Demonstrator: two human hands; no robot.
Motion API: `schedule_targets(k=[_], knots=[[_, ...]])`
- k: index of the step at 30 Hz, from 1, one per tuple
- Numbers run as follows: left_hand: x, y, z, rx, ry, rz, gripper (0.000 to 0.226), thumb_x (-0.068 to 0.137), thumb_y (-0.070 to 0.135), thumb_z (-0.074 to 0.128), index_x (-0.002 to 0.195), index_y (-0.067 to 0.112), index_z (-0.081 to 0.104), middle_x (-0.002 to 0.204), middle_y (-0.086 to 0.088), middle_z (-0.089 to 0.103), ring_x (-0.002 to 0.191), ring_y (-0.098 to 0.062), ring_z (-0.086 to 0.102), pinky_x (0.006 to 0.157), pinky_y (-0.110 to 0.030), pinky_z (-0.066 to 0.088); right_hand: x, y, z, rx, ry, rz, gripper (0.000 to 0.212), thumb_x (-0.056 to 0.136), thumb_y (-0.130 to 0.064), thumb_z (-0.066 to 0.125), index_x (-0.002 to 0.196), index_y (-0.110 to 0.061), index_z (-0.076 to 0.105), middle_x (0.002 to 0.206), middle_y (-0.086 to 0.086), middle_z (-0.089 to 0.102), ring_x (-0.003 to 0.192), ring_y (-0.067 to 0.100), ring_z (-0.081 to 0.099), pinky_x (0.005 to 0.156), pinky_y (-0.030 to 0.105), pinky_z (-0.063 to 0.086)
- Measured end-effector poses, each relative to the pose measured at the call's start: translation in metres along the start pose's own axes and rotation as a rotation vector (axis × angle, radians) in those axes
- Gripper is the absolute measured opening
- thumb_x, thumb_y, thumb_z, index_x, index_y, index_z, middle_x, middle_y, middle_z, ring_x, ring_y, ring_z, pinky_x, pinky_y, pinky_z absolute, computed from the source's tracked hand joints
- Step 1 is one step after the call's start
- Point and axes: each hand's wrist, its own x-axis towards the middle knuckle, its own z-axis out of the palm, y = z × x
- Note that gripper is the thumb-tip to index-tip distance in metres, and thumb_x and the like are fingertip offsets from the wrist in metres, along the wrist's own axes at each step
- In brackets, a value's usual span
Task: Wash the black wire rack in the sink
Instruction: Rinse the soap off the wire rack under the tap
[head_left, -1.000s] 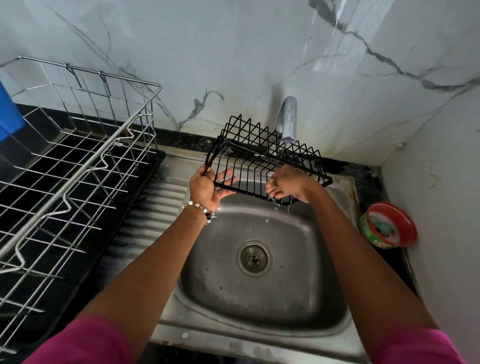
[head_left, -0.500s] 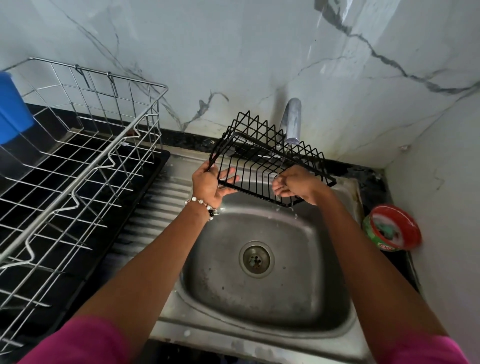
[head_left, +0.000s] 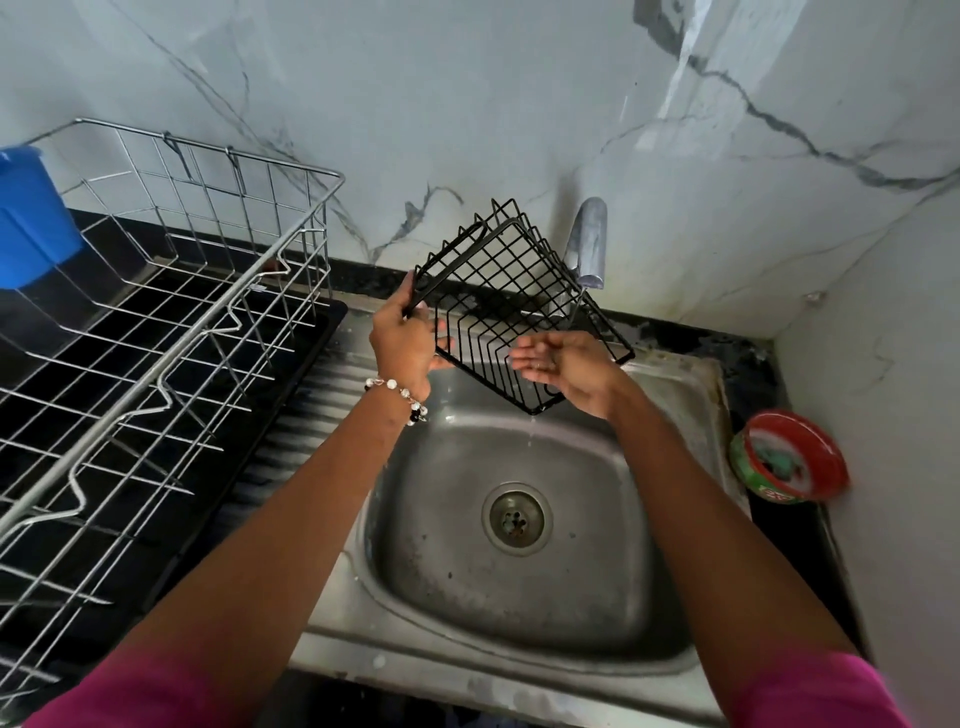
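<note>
1. Head view: a person holds the black wire rack (head_left: 511, 306) tilted above the steel sink (head_left: 519, 644), just under the tap (head_left: 589, 244).
2. Left hand (head_left: 402, 340) grips the rack's left edge, fingers curled round the wire frame. A beaded bracelet (head_left: 400, 397) sits on that wrist.
3. Right hand (head_left: 563, 366) is open, palm up, fingers straight & relaxed, touching the rack's lower right side; it grips nothing.
4. Drops fall from the rack's lowest corner toward the basin. The drain (head_left: 514, 519) lies below, between the two forearms.
5. Surroundings: a silver wire dish drainer (head_left: 171, 291) stands on the dark surface (head_left: 748, 353) left of the sink, w/ a blue container (head_left: 31, 218) at its far-left end. A red & green round tin (head_left: 789, 457) sits on the surface right of the sink, near the side wall. Marbled wall tile behind.
6. In the way: the rack covers the tap's lower stem & part of the back rim of the sink; the forearms cover both sides of the basin.
7. Hard to make out: tin's label is blurred; blue container & drainer are cut off at the frame's left edge; pink sleeves (head_left: 150, 691) cut off at bottom. Can't tell whether water runs from the tap.
</note>
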Motion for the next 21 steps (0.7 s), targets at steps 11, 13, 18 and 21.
schedule_targets(k=[11, 13, 18, 21], knots=[[0.004, 0.011, -0.012, 0.233, -0.001, 0.287, 0.06, 0.094, -0.01, 0.048, 0.135, 0.032, 0.058, 0.101, 0.028, 0.053, 0.103, -0.028, 0.066, 0.086, -0.049, 0.058, 0.012, 0.002, 0.016, -0.444, 0.035, 0.174, 0.028, 0.097, 0.0, 0.034, 0.094, 0.007, 0.061, 0.1, 0.022, 0.066, 0.086, 0.025, 0.064, 0.084, 0.035, 0.052], [0.003, 0.013, -0.012, 0.253, 0.0, 0.308, 0.059, 0.094, -0.01, 0.049, 0.135, 0.031, 0.058, 0.101, 0.024, 0.055, 0.102, -0.028, 0.067, 0.087, -0.048, 0.058, 0.011, 0.004, 0.017, -0.486, 0.028, 0.165, 0.027, 0.097, 0.0, 0.036, 0.09, 0.005, 0.061, 0.092, 0.018, 0.064, 0.083, 0.023, 0.061, 0.081, 0.033, 0.052], [-0.008, 0.021, -0.006, 0.295, -0.042, 0.33, 0.06, 0.094, -0.012, 0.045, 0.138, 0.026, 0.056, 0.103, 0.026, 0.051, 0.096, -0.024, 0.067, 0.084, -0.04, 0.059, 0.012, 0.007, 0.016, -0.501, 0.003, 0.18, 0.032, 0.096, 0.001, 0.034, 0.074, -0.007, 0.056, 0.075, 0.009, 0.058, 0.071, 0.02, 0.056, 0.078, 0.035, 0.047], [-0.012, 0.023, -0.004, 0.341, -0.058, 0.341, 0.062, 0.094, -0.011, 0.047, 0.139, 0.031, 0.054, 0.115, 0.018, 0.055, 0.102, -0.031, 0.068, 0.073, -0.032, 0.059, 0.01, 0.008, 0.011, -0.488, 0.021, 0.177, 0.03, 0.094, 0.003, 0.036, 0.076, -0.005, 0.058, 0.075, 0.008, 0.06, 0.071, 0.018, 0.058, 0.077, 0.033, 0.051]])
